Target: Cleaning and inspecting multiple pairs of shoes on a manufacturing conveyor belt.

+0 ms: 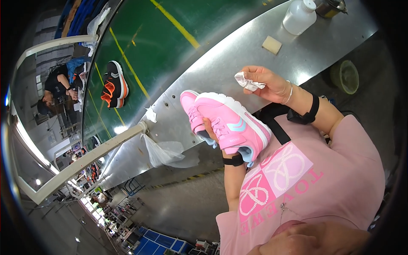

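Observation:
A pair of pink sneakers with white soles is in my left hand (209, 128), whose fingers show between the two shoes. The nearer sneaker (227, 114) has a strap, a pale blue lining and light blue chevrons on its side. It partly covers the other sneaker (187, 102). My right hand (272, 83) pinches a crumpled white cloth (248, 82) between thumb and fingers. The cloth is held above the metal table edge, apart from the shoes.
The metal ledge (221, 63) borders a green surface (148, 42) with yellow lines, where a black and orange sneaker (114, 85) lies. A sponge block (271, 45), a white bottle (299, 17) and a metal can (330, 7) stand right. A plastic bag (163, 151) hangs near a frame post (97, 159). Another person (57, 87) works beyond.

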Demonstrator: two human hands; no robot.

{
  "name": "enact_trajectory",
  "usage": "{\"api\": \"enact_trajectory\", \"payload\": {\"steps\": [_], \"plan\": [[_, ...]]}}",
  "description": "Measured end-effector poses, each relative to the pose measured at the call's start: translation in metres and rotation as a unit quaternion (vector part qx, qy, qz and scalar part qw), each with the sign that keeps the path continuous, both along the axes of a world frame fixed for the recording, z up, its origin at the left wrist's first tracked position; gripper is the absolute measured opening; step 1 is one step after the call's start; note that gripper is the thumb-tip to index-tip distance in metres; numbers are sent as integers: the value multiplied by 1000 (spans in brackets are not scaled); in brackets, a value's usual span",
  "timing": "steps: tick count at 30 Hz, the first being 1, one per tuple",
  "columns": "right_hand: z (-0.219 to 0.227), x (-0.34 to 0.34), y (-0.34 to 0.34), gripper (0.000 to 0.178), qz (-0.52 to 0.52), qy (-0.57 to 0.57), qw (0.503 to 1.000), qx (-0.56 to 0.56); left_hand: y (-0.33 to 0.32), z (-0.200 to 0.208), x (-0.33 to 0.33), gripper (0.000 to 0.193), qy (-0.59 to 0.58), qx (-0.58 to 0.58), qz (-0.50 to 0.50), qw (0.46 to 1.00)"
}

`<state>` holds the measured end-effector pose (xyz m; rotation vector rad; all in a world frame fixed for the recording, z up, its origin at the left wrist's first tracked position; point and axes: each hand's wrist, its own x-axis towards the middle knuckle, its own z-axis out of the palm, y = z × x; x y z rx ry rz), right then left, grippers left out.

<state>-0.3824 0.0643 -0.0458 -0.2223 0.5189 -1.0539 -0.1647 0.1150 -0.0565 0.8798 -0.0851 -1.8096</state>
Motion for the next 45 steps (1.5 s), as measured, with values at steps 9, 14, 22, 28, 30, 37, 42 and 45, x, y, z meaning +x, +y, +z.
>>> {"api": "enact_trajectory", "payload": {"steps": [9,14,22,28,30,37,42,45], "plan": [[-9,-2,10,19,27,70,997,-7,0,-10,-1,79,74,-11,-29,997],[-4,1,14,21,30,161,985,-57,-1,-8,-2,78,25,3,-18,1000],[11,10,20,13,-69,438,864,-237,-4,14,-18,79,-47,-26,-52,997],[10,16,29,22,-156,553,710,-408,4,10,-14,85,-43,6,-94,995],[13,17,29,20,-174,555,696,-422,9,8,-7,84,12,-23,-118,993],[27,20,27,18,-191,543,703,-418,14,17,-4,83,1,-53,-157,986],[36,20,17,15,-179,533,734,-382,17,18,-7,78,-74,-32,-167,983],[41,18,8,15,-165,520,748,-378,15,19,-8,78,-65,-26,-166,984]]}}
